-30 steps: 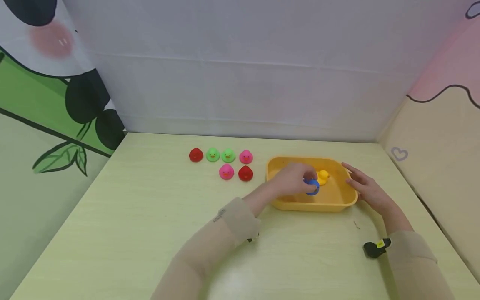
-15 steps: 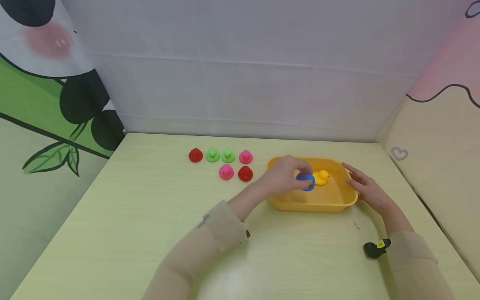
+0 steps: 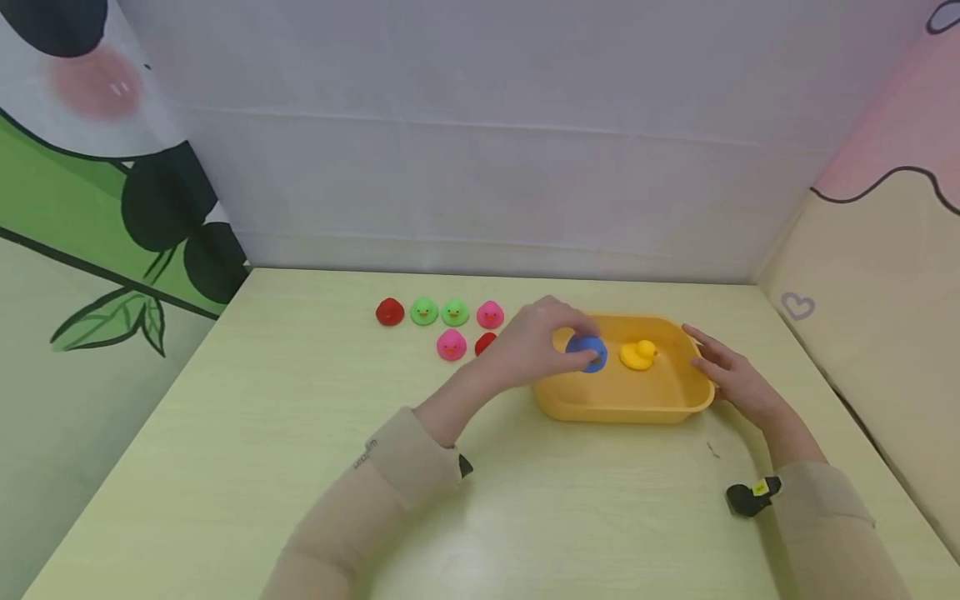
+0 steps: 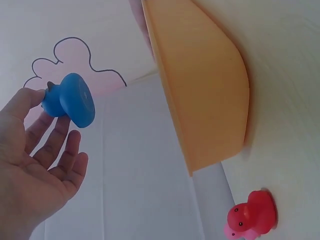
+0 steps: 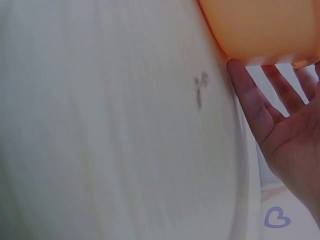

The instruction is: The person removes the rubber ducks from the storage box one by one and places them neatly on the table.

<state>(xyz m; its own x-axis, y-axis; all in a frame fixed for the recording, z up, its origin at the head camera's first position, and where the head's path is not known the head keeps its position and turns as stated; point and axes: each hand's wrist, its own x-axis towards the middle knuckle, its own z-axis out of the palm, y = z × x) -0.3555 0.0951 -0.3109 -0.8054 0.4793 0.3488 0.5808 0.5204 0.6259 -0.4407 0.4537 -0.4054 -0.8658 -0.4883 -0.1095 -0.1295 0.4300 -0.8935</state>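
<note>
My left hand point(image 3: 534, 346) pinches a blue rubber duck point(image 3: 587, 354) between thumb and fingertips, above the left part of a yellow-orange tub point(image 3: 622, 414). In the left wrist view the blue duck point(image 4: 75, 100) is tilted on its side, clear of the tub wall point(image 4: 205, 90). A yellow rubber duck point(image 3: 637, 356) sits inside the tub. At the tub's right end, my right hand point(image 3: 738, 383) rests against the rim, fingers spread and fairly straight. In the right wrist view, the thumb and fingers of this hand point(image 5: 295, 135) touch the tub's outer wall point(image 5: 270, 30).
Left of the tub, a back row holds a red duck point(image 3: 390, 312), two green ducks point(image 3: 423, 311) and a pink duck point(image 3: 491, 314). In front stand another pink duck point(image 3: 452, 344) and a red duck point(image 3: 485, 342), partly hidden by my left hand. Walls border the table.
My left hand has lifted the blue duck away from the yellow duck and moved left with it. It now partly covers the front red duck. My right hand stays at the tub's end.
</note>
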